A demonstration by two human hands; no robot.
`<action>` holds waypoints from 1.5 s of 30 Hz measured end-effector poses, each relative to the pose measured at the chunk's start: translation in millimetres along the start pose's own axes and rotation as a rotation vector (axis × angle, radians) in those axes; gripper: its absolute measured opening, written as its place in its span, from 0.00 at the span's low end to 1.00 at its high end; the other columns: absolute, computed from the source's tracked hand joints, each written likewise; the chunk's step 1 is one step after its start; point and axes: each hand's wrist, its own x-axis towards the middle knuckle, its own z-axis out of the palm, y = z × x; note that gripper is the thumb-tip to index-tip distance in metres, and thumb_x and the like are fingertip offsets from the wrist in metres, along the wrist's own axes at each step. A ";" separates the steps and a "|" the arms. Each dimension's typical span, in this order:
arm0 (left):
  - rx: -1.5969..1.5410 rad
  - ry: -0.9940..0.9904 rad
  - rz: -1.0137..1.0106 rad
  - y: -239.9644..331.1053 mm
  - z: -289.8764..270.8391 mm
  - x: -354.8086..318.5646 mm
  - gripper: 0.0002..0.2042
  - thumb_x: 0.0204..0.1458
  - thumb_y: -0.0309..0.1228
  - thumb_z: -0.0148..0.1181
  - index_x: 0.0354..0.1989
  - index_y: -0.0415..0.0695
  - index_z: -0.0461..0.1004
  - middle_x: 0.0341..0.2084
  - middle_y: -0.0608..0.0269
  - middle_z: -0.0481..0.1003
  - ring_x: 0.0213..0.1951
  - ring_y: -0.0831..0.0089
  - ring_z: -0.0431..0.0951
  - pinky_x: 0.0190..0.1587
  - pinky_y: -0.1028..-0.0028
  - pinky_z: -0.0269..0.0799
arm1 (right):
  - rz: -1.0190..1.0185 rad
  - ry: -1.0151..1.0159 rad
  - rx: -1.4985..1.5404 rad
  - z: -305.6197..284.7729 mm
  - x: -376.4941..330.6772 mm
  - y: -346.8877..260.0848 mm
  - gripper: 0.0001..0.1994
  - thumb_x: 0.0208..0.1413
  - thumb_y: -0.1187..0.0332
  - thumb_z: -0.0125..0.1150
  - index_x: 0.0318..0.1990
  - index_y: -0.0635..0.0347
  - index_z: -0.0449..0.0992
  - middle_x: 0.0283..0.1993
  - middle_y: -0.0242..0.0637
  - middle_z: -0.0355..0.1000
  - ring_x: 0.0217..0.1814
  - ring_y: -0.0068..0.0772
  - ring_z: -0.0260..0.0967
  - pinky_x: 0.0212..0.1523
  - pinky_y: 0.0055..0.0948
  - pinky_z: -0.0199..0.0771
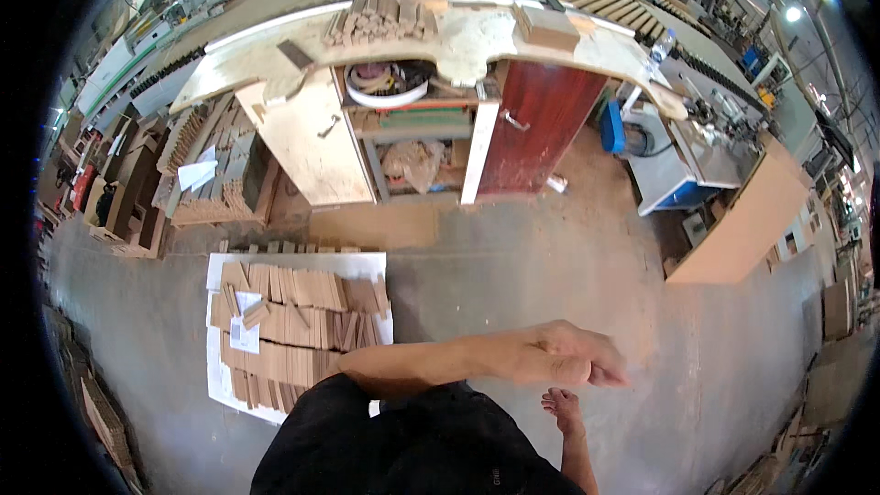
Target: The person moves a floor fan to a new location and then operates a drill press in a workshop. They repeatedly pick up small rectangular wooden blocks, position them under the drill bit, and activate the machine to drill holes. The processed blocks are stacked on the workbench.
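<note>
The left hand (573,356) reaches across the body toward the right, loosely curled with the fingers bent down, and has nothing in it. The right hand (561,406) hangs just below it, near the dark shirt (412,445), fingers slack and partly open, also with nothing in it. Both hands are over the bare concrete floor (550,266).

Nearest to them, on the left and near, is a stack of short wooden strips (293,330), light brown, laid in rows side by side on a white sheet (357,264) spread on the floor. Two small white paper slips (246,316) lie on top of the strips toward the left side; what is on them is too small to tell.

Farther off stands a pale, curved table (477,37) with a pile of small wooden blocks (376,18) on its far left part and a flat wooden block (547,27) to the right. Under the table a pale door (312,137) and a dark red door (541,128) stand open, with shelves between them holding a white round tub (385,92) and a crumpled bag (414,163). At far left, more wooden pieces (206,174) sit in stacks with a white paper on them. A blue container (612,126) sits on the floor to the right of the red door.
</note>
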 end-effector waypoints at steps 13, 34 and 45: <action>1.619 0.477 -1.086 -42.5 -339.5 -169.1 0.25 0.50 0.51 0.61 0.51 0.49 0.74 0.43 0.50 0.77 0.49 0.50 0.77 0.51 0.54 0.72 | -0.322 -0.275 -0.320 147.7 242.2 -342.8 0.15 0.62 0.62 0.57 0.45 0.67 0.76 0.36 0.38 0.77 0.33 0.26 0.75 0.37 0.25 0.76; 1.382 1.697 -0.323 219.9 -532.1 -60.4 0.07 0.52 0.22 0.63 0.39 0.35 0.80 0.30 0.55 0.81 0.33 0.71 0.80 0.36 0.74 0.74 | -0.751 -0.607 -0.487 324.9 356.2 -740.0 0.13 0.64 0.66 0.57 0.47 0.68 0.75 0.39 0.36 0.77 0.43 0.27 0.75 0.47 0.28 0.76; 1.618 1.311 -0.321 282.6 -677.4 -11.1 0.06 0.53 0.30 0.63 0.35 0.41 0.80 0.29 0.51 0.78 0.31 0.54 0.79 0.34 0.65 0.74 | -1.040 -0.677 -0.614 388.7 320.5 -925.1 0.14 0.63 0.63 0.59 0.48 0.64 0.76 0.40 0.31 0.76 0.43 0.22 0.72 0.49 0.26 0.72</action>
